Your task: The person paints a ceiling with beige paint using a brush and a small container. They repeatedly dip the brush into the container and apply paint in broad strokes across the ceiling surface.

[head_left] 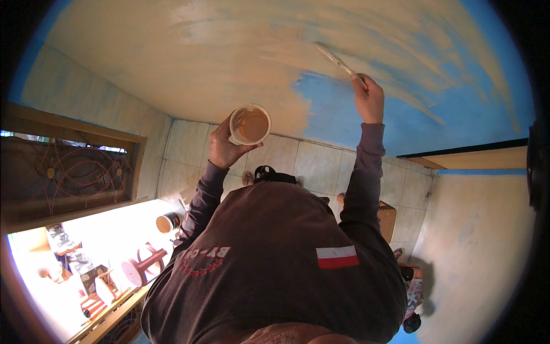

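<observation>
Grasping paint cup [232, 129] with left hand [225, 146], before wall [217, 51] | pinching brush [338, 60] in right hand [369, 97], by blue patch [332, 106], perhaps touching wall | best to keep paint cup level, overlap strokes evenly

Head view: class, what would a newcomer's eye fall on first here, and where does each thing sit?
Probably the vivid blue patch, right of centre on the otherwise mostly tan, streaky wall. Next comes the tub of orange-brown paint in the left hand, near the middle, with a slim tool in the right hand, higher up. The white glare at lower left also draws the eye.
</observation>
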Demonstrator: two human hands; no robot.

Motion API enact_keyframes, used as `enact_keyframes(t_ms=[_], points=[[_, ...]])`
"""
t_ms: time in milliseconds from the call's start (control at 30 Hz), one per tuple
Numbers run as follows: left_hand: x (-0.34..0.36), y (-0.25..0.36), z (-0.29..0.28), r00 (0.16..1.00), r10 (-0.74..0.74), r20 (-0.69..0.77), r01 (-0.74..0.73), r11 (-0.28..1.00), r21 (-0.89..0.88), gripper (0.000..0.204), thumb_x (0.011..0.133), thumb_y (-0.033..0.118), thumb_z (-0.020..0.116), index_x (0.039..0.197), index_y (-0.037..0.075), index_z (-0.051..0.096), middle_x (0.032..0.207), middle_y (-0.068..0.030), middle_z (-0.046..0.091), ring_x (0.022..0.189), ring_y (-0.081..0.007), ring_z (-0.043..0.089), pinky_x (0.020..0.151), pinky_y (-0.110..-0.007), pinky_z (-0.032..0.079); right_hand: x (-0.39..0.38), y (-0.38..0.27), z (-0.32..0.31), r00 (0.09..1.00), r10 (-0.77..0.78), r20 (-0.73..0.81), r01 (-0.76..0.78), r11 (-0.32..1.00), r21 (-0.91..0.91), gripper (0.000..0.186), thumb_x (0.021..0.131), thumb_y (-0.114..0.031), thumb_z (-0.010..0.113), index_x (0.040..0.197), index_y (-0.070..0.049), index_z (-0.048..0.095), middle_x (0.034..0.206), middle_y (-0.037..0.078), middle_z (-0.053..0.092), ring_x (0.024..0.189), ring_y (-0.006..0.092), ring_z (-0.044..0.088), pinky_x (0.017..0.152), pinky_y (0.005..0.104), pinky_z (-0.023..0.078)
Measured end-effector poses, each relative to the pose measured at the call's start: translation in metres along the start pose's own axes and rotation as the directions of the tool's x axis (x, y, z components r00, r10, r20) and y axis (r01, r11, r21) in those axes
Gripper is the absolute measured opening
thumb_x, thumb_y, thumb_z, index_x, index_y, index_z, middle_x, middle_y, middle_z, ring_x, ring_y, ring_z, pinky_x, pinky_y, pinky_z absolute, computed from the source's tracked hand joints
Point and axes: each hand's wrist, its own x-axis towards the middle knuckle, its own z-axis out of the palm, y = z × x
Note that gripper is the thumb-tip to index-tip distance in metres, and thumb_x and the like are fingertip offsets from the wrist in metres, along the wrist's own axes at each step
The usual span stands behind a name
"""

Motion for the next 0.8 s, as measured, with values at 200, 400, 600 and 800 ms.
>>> enact_keyframes(t_ms=[200,400,600,800], points=[[0.000,0.004,0.000,1.000,-0.011,0.014,0.011,1.000,0.012,0.091,0.060,0.024,0.096,0.136,-0.001,0.051,0.131,-0.0138,0.062,0.122,-0.0236,0.059,0.104,-0.040,0.050,-0.005,-0.031,0.042,0.974,-0.224,0.017,0.217,0.957,0.193,0.037,0.097,-0.035,0.063,0.106,0.001,0.070,0.073,0.005,0.064,0.062,0.0090,0.052,0.057,0.0266,0.042],[0.001,0.004,-0.003,1.000,-0.004,0.014,0.003,1.000,0.030,0.092,0.060,0.025,0.096,0.136,-0.001,0.051,0.130,-0.0145,0.063,0.122,-0.0239,0.059,0.104,-0.040,0.050,0.025,-0.054,0.080,0.975,-0.170,0.146,0.164,0.985,0.055,0.035,0.095,-0.034,0.065,0.105,-0.001,0.070,0.079,0.014,0.068,0.069,0.0206,0.063,0.066,0.0304,0.051],[-0.002,0.005,-0.001,0.999,0.021,-0.037,-0.018,0.997,0.070,0.093,0.060,0.027,0.096,0.136,-0.003,0.052,0.128,-0.0148,0.064,0.119,-0.0224,0.062,0.101,-0.038,0.052,0.020,0.005,0.028,0.987,-0.153,-0.041,0.154,0.988,0.010,0.035,0.093,-0.034,0.066,0.108,-0.003,0.070,0.084,0.017,0.071,0.073,0.0250,0.070,0.068,0.0339,0.053],[-0.007,-0.009,0.000,0.997,0.030,-0.066,-0.024,0.996,0.091,0.093,0.060,0.027,0.096,0.135,-0.003,0.052,0.127,-0.0144,0.065,0.117,-0.0215,0.064,0.099,-0.037,0.052,-0.010,0.012,-0.026,0.998,0.034,-0.047,-0.033,0.999,0.035,0.036,0.094,-0.034,0.066,0.110,-0.002,0.070,0.083,0.012,0.071,0.070,0.0155,0.063,0.066,0.0302,0.050]])
